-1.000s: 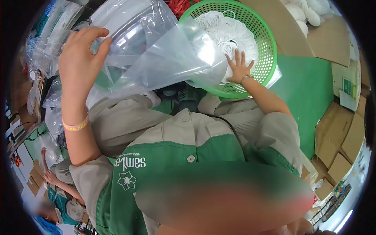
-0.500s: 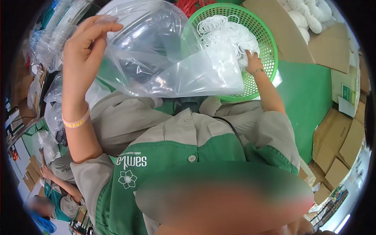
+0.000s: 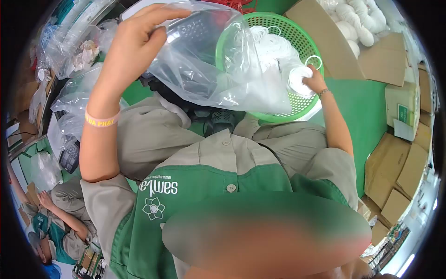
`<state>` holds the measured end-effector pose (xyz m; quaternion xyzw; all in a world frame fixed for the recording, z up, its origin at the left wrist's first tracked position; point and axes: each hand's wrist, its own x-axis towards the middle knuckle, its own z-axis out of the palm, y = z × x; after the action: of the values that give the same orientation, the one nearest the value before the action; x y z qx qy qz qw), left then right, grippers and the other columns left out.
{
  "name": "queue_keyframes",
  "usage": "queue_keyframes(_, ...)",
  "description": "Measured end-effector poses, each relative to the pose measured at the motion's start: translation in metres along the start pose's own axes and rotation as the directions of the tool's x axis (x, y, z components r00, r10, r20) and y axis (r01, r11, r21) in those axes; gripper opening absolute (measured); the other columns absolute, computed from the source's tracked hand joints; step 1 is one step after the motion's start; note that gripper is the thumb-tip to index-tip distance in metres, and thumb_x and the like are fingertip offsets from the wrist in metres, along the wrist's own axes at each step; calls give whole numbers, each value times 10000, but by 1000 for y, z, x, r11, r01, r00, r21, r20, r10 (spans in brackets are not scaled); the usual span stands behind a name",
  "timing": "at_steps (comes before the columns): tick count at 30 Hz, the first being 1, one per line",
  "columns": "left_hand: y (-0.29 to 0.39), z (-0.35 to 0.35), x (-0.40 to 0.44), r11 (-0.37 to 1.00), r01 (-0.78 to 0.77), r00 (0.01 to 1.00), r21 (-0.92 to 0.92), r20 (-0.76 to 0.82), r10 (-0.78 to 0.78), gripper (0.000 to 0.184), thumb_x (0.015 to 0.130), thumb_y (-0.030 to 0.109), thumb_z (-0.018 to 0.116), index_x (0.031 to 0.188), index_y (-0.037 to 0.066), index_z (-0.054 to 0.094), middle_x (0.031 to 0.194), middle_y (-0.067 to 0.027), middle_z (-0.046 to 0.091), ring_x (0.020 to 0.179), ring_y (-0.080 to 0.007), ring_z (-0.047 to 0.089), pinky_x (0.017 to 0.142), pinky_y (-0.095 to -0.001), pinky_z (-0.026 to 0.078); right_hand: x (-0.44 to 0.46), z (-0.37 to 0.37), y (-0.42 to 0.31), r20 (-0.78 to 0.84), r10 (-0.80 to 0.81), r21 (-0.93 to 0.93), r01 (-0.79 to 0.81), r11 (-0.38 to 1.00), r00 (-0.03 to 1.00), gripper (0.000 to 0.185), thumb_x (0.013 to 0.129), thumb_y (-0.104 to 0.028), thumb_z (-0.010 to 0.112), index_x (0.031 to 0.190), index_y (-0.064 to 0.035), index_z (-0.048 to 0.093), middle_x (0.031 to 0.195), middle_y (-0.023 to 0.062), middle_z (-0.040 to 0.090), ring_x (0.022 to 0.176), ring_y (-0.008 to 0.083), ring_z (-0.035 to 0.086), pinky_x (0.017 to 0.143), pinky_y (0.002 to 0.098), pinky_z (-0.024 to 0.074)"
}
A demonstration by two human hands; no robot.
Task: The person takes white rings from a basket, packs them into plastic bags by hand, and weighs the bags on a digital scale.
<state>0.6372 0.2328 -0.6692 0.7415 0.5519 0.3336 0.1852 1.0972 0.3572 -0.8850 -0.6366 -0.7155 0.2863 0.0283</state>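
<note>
At the upper left, my left hand [image 3: 137,44] grips the edge of a large clear plastic bag [image 3: 200,69] between thumb and fingers. The bag hangs open, and its right part lies over the near rim of a green plastic basket [image 3: 312,49]. White looped cord [image 3: 272,46] is heaped inside the basket. Over the basket's right side, my right hand [image 3: 316,80] is closed on a bunch of white cord loops [image 3: 297,79], with one loop sticking out above the fingers. The bag's film partly veils the basket's left side.
An open cardboard box [image 3: 341,60] with white skeins [image 3: 355,21] stands at upper right. Flattened cartons [image 3: 388,162] lie along the right. Red strands [image 3: 232,4] lie beyond the basket. Another person [image 3: 69,209] sits at lower left, near more plastic bags [image 3: 76,107].
My left hand has moved right and slightly up, pulling the bag's edge along. My right hand has shifted right, drawing a bunch of white loops away from the heap.
</note>
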Motion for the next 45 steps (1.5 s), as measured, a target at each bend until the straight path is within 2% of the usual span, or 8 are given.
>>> queue_keyframes(14,20,17,29,943,235,958,-237,221,-183,481,646,-43,447,1106,40,556,1040,-115,520,849,-202,512,696,-263,422,-28,-55,0,-67,159,922,1,386,985,487,681,35,498,1166,23,452,1051,108,560,950,232,559,835,332,459)
queue_keyframes(18,-36,52,41,598,-611,767,-518,-202,609,498,639,-61,440,1110,48,558,1061,-104,521,877,-188,505,698,-257,422,-33,-68,22,-89,255,972,29,232,963,450,776,-35,484,1210,42,392,1133,151,520,1033,276,530,888,416,438)
queue_keyframes(19,7,31,31,947,83,987,-310,160,-35,528,666,-67,439,1180,35,507,934,-83,559,713,-143,523,591,-236,423,-44,-74,-4,-122,326,973,49,226,938,417,836,-70,411,1233,48,364,1191,169,478,1095,290,480,931,415,403)
queue_keyframes(27,-1,59,51,982,125,972,-144,216,-93,482,663,63,510,1144,33,520,1011,-149,592,902,-264,582,779,-322,448,-97,-121,-140,-230,203,972,236,-6,952,493,880,-191,470,1316,-32,301,1347,141,343,1240,301,326,1031,453,277)
queue_keyframes(30,10,67,55,969,211,943,-131,288,-166,522,667,70,522,1188,50,484,904,-135,608,677,-215,605,604,-314,480,-95,-119,-148,-330,-174,940,339,24,928,593,727,-135,637,1241,11,381,1168,137,502,1083,252,493,922,375,408)
queue_keyframes(34,20,69,54,898,339,869,-281,458,-185,569,718,44,496,1273,135,407,756,-22,537,546,-93,459,510,-241,410,-111,-96,-229,-366,-392,398,523,754,844,483,650,-55,600,1110,14,473,945,81,593,804,170,581,724,283,466)
queue_keyframes(41,30,65,33,866,319,854,-385,513,-86,682,693,37,488,1348,118,317,731,-20,519,515,-63,439,483,-222,399,-74,12,-272,439,-419,-470,601,647,795,426,706,-108,539,1125,-88,466,915,155,601,869,316,593,715,389,482)
queue_keyframes(45,29,66,22,929,170,928,-328,369,-39,657,683,27,478,1323,113,361,667,8,500,500,-51,419,444,-213,379,-46,28,-263,560,-450,-339,689,641,695,491,733,-152,570,1203,-107,432,915,172,606,851,314,593,731,398,474)
